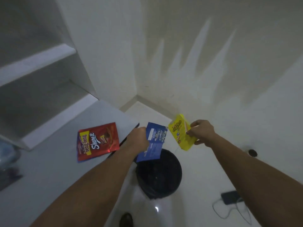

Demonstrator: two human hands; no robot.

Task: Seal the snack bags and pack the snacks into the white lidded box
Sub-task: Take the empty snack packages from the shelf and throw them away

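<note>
My left hand (139,140) grips a blue snack packet (154,143) by its left edge, holding it in the air past the table's corner. My right hand (202,132) pinches a yellow snack box (179,133) by its right side, just right of the blue packet. Both packages hang above a black round bin (159,176) on the floor. A red snack bag (98,140) lies flat on the white table (49,169), left of my left hand. No white lidded box is in view.
White shelves (41,66) stand behind the table at the left. A blurred bluish object (6,154) sits at the table's left edge. On the glossy floor lie a dark phone (230,196) with a cable and a small dark round object (252,152).
</note>
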